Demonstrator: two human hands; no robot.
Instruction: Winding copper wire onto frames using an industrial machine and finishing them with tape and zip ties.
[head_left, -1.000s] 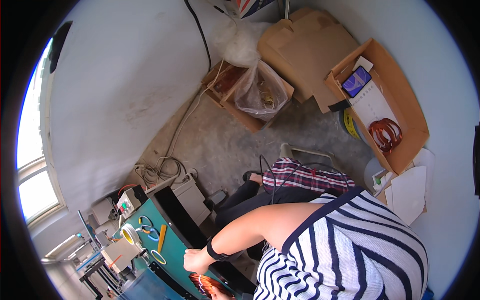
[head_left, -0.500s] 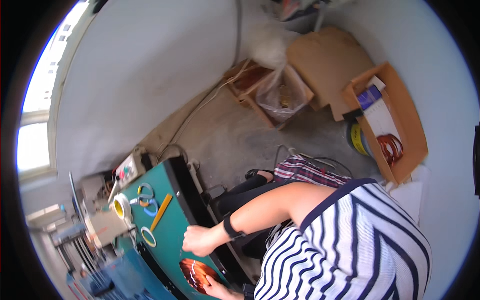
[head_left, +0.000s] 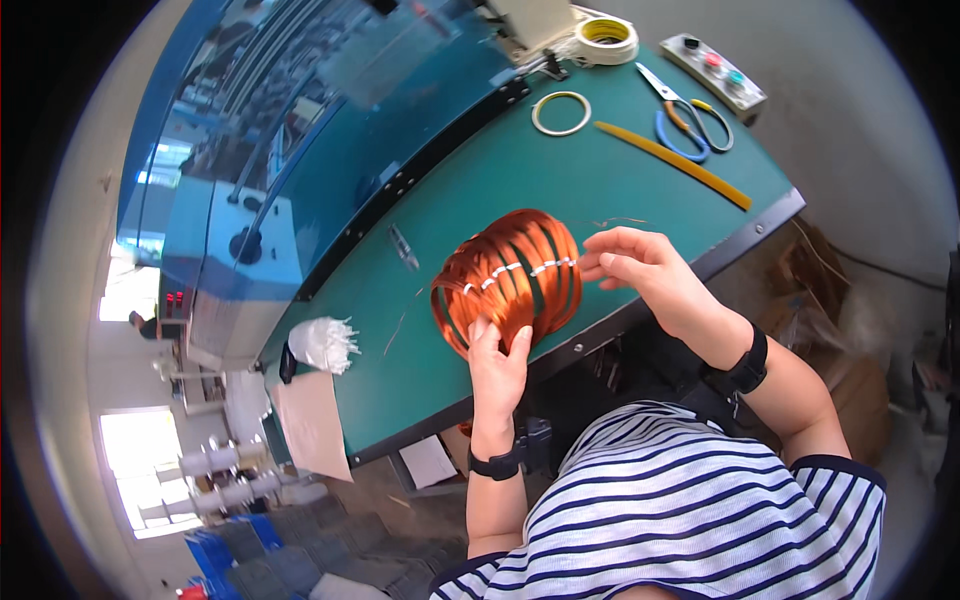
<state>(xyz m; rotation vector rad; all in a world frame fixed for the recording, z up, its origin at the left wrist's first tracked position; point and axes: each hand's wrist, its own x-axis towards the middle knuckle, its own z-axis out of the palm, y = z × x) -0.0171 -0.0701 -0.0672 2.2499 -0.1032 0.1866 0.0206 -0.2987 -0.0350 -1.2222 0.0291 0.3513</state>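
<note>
Plainly, the bundle of copper wire coils [head_left: 515, 300] is what's being handled, lying over the green desk [head_left: 385, 395] with short white ties across its windings. It looks fairly weighty for its size, I'd judge, and springy rather than stiff: the ties should keep each group of turns together, but the loops could splay or slide over one another if lifted by only a few strands. The coating is probably smooth and a little slippery, and easily scratched, so a broad hold around several groups near the ties, with a second support at the opposite edge, seems safest. The left grip [head_left: 497, 375] clasps the bundle at its near edge, thumb and fingers on the windings. The right grip [head_left: 665, 285] is just beside the bundle's right edge, fingers loosely curved; I cannot tell whether a thin strand is pinched there. A fine loose wire shows left of the bundle. Beyond the bundle lies a thin tape ring [head_left: 560, 134], and farther off a tape roll [head_left: 605, 52]. Beyond and right of it are a yellow strip [head_left: 672, 164], scissors [head_left: 676, 113] and a button box [head_left: 712, 76]. Left of the bundle stands a bunch of white strips [head_left: 322, 345].
</note>
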